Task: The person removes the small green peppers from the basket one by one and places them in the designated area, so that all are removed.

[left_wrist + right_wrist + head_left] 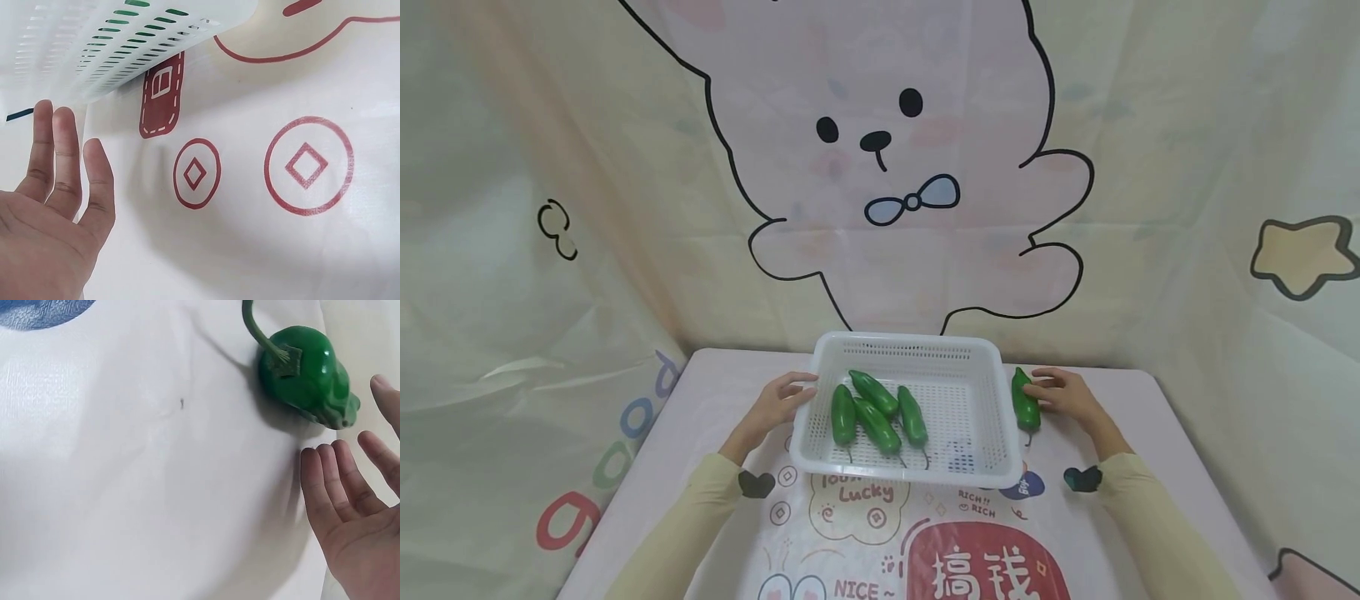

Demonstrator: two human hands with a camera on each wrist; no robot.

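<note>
A white perforated basket (970, 477) holds several green peppers (844, 415) on its left side. The left hand (781, 402) is at the basket's left rim, fingers extended; in the left wrist view the hand (59, 206) has its fingertips beside the basket's wall (156, 31). One more green pepper (1026, 403) lies on the table just right of the basket. Beside that pepper is the right hand (1067, 395). The right wrist view shows the pepper (306, 369) with its stem, and the right hand (356, 512) with fingers apart and not closed round it.
The table (737, 550) has a white cover printed with red and brown drawings and lettering. Behind it hangs a curtain (880, 275) with a cartoon bear, and more printed cloth (1225, 350) stands at both sides.
</note>
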